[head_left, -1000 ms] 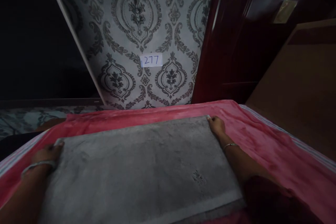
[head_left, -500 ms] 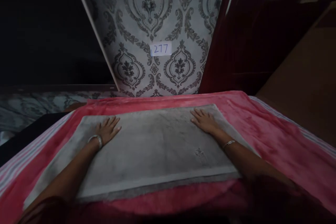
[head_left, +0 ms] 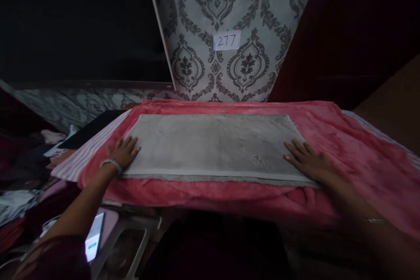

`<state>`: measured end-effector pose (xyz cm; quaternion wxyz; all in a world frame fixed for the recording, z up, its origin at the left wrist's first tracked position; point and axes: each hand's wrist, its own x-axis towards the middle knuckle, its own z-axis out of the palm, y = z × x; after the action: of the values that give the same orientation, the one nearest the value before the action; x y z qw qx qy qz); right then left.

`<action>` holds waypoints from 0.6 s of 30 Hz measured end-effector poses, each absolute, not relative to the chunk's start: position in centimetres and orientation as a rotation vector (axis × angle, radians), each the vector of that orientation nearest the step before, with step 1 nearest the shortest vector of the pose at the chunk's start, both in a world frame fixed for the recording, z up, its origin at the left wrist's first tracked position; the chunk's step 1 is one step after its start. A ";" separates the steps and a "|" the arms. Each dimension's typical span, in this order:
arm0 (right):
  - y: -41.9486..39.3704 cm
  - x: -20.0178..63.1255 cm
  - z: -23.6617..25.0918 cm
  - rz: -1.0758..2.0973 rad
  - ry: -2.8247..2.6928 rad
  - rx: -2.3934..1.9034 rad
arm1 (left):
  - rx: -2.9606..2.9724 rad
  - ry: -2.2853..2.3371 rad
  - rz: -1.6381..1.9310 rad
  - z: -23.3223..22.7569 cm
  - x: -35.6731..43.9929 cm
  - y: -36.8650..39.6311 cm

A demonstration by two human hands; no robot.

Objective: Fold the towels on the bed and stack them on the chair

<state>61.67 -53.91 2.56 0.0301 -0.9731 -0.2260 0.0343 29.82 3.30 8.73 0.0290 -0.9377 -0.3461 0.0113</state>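
Observation:
A grey folded towel (head_left: pixel 210 144) lies flat on a pink fleece blanket (head_left: pixel 354 157) that covers a raised surface. My left hand (head_left: pixel 123 152) rests palm down at the towel's near left corner, fingers apart, with a bangle on the wrist. My right hand (head_left: pixel 306 159) lies flat on the towel's near right corner, fingers spread. Neither hand holds anything.
A patterned grey wall bears a white label reading 277 (head_left: pixel 226 40). Dark wood stands at the right. A striped cloth edge (head_left: pixel 78 157) shows under the blanket at left. Below left lie a lit phone (head_left: pixel 93 236), a metal frame and piled clothes.
Both hands have slid from the towel's far corners, over its middle, to its near corners. The view has drawn back and turned left, showing the floor items.

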 end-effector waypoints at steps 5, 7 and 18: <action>-46.0 58.6 5.4 0.013 -1.190 -2.768 | -2.993 -0.557 0.019 9.3 33.4 -3.7; -43.2 57.2 4.9 0.034 -1.330 -2.678 | -2.999 -0.665 0.096 8.4 33.7 -5.4; -40.9 50.3 2.8 -0.062 -1.595 -2.128 | -3.291 0.023 -0.403 5.8 27.4 -8.2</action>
<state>50.35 -40.89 2.81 0.2385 -0.7769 -0.5823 -0.0227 27.41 -8.19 5.81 -0.0870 -0.9888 0.0069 -0.1212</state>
